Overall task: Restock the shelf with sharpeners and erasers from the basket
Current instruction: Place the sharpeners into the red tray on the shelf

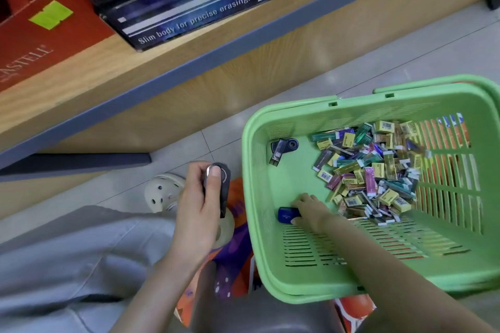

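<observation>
Early days: your left hand (200, 205) grips dark plastic sharpeners (222, 192). Your right hand (311, 211) pinches a blue plastic sharpener (287, 215) by the near-left corner of the green plastic basket (251, 170). A heap of small boxed erasers (370, 167) there is left to shelve.

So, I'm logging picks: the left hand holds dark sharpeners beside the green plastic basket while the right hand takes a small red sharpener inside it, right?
One slip: in the head view the right hand grips a small blue sharpener, not a red one. The left hand does hold dark sharpeners beside the green plastic basket.
</observation>
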`<state>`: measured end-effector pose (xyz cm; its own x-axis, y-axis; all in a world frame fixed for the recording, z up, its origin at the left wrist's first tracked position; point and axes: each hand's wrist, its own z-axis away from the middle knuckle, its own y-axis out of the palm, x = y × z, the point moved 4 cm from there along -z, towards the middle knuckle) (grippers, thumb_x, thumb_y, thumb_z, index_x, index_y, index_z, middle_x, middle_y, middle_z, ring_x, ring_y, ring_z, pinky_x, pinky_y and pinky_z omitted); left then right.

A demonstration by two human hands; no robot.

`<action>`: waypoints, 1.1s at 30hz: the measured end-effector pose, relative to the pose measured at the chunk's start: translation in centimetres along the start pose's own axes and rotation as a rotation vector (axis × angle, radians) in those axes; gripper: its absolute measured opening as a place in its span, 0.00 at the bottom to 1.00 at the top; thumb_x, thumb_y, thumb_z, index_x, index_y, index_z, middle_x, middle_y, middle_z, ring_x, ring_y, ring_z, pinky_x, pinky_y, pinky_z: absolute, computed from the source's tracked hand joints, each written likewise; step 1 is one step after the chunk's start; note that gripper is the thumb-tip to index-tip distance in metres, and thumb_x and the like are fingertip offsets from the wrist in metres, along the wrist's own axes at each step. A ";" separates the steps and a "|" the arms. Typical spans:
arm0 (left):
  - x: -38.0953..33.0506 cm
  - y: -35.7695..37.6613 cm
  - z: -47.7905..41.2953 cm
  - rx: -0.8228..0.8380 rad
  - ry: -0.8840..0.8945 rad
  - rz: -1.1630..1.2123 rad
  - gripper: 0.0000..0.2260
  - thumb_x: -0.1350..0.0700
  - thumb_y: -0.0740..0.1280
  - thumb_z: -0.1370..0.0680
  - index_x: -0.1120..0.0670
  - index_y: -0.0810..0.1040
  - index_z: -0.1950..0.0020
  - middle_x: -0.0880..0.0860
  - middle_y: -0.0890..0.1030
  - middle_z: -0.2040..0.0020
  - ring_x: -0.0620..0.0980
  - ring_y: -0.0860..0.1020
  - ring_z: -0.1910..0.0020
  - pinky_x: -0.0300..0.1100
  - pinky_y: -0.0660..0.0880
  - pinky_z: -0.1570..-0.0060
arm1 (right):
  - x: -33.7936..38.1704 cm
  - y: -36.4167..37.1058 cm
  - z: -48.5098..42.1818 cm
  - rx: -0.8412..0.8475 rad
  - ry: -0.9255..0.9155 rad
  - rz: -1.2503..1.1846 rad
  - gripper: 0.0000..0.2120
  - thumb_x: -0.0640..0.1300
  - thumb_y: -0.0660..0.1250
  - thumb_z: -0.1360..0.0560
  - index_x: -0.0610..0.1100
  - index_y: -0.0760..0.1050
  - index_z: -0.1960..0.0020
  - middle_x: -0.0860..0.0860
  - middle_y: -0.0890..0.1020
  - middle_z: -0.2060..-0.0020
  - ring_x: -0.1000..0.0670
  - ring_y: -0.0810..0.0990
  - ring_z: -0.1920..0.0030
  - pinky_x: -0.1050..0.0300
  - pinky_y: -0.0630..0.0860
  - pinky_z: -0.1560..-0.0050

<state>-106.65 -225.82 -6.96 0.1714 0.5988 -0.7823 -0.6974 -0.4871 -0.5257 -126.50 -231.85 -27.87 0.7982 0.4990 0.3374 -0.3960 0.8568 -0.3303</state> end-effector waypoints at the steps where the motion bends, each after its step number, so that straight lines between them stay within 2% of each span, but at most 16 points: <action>1: 0.0 0.1 0.1 0.016 0.005 -0.003 0.09 0.49 0.56 0.18 0.49 0.67 0.58 0.45 0.72 0.70 0.39 0.71 0.70 0.31 0.67 0.67 | 0.0 -0.1 -0.2 0.006 0.003 0.007 0.22 0.50 0.63 0.22 0.44 0.67 0.30 0.44 0.67 0.35 0.44 0.66 0.35 0.49 0.65 0.34; 4: -0.2 0.6 0.7 0.066 0.004 0.004 0.09 0.44 0.55 0.22 0.47 0.67 0.57 0.48 0.74 0.72 0.43 0.73 0.72 0.36 0.70 0.68 | -0.2 -0.3 -0.5 0.024 0.013 -0.066 0.17 0.44 0.65 0.23 0.44 0.70 0.35 0.45 0.72 0.38 0.45 0.71 0.39 0.52 0.68 0.39; 8: -0.8 0.8 1.4 0.084 -0.029 0.104 0.05 0.51 0.58 0.21 0.50 0.68 0.55 0.54 0.75 0.75 0.48 0.75 0.77 0.31 0.70 0.72 | -0.1 -1.2 0.2 0.025 -0.002 -0.187 0.15 0.42 0.64 0.23 0.43 0.70 0.37 0.45 0.77 0.42 0.46 0.75 0.44 0.55 0.70 0.44; 11: -0.6 0.8 1.6 0.110 -0.126 0.251 0.08 0.48 0.59 0.24 0.52 0.68 0.53 0.55 0.76 0.73 0.49 0.76 0.76 0.36 0.73 0.72 | 0.1 -4.4 2.2 -0.155 -0.041 -0.315 0.14 0.44 0.63 0.22 0.43 0.68 0.37 0.45 0.79 0.45 0.47 0.77 0.51 0.57 0.71 0.51; 13: -0.5 0.9 1.6 0.107 -0.201 0.355 0.05 0.54 0.60 0.21 0.55 0.68 0.52 0.54 0.76 0.70 0.46 0.75 0.75 0.35 0.73 0.73 | 0.3 -7.2 4.3 -0.333 -0.053 -0.442 0.14 0.46 0.62 0.21 0.44 0.67 0.37 0.47 0.79 0.49 0.49 0.79 0.55 0.58 0.73 0.55; 15: -0.7 0.9 1.8 0.106 -0.269 0.459 0.02 0.59 0.61 0.21 0.57 0.68 0.51 0.48 0.78 0.70 0.43 0.74 0.74 0.35 0.73 0.74 | 0.8 -9.6 6.8 -0.467 -0.084 -0.594 0.13 0.47 0.61 0.21 0.44 0.68 0.38 0.49 0.79 0.50 0.51 0.81 0.57 0.61 0.75 0.59; 17: -1.0 0.7 1.8 0.105 -0.301 0.515 0.02 0.60 0.62 0.21 0.57 0.69 0.51 0.43 0.78 0.72 0.42 0.75 0.74 0.36 0.73 0.74 | 1.9 -11.6 9.5 -0.533 -0.151 -0.745 0.12 0.45 0.62 0.21 0.45 0.70 0.39 0.50 0.80 0.53 0.52 0.81 0.58 0.67 0.74 0.63; 23: -2.7 -0.3 2.5 0.083 -0.385 0.701 0.03 0.60 0.63 0.21 0.57 0.70 0.53 0.49 0.77 0.70 0.48 0.75 0.71 0.38 0.74 0.73 | 6.8 -14.4 16.1 -0.585 -0.360 -1.014 0.08 0.41 0.68 0.26 0.46 0.75 0.46 0.49 0.83 0.55 0.55 0.81 0.60 0.64 0.77 0.59; 26: -3.5 -1.0 3.3 0.115 -0.376 0.712 0.03 0.58 0.63 0.20 0.57 0.70 0.50 0.52 0.78 0.63 0.47 0.77 0.69 0.39 0.75 0.71 | 9.5 -14.7 18.5 -0.597 -0.442 -1.004 0.08 0.40 0.68 0.27 0.44 0.75 0.47 0.49 0.83 0.56 0.55 0.81 0.58 0.64 0.77 0.58; 29: -3.9 -2.1 4.0 0.151 -0.326 0.691 0.04 0.56 0.63 0.20 0.56 0.70 0.49 0.56 0.79 0.59 0.46 0.78 0.68 0.39 0.76 0.69 | 11.9 -15.1 20.5 -0.625 -0.505 -0.983 0.07 0.39 0.67 0.26 0.46 0.75 0.49 0.51 0.83 0.58 0.55 0.80 0.59 0.64 0.77 0.58; 33: -4.8 -4.2 4.6 0.160 -0.248 0.712 0.02 0.56 0.63 0.20 0.53 0.71 0.50 0.54 0.80 0.58 0.44 0.78 0.68 0.38 0.75 0.67 | 14.3 -15.7 22.6 -0.671 -0.541 -0.946 0.07 0.39 0.67 0.27 0.45 0.75 0.49 0.49 0.83 0.56 0.52 0.80 0.58 0.62 0.78 0.58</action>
<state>-107.79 -223.74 0.53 -0.5039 0.3098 -0.8063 -0.6768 -0.7216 0.1457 -119.12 -235.26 2.02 0.2939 -0.1417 0.9453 0.6543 0.7507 -0.0910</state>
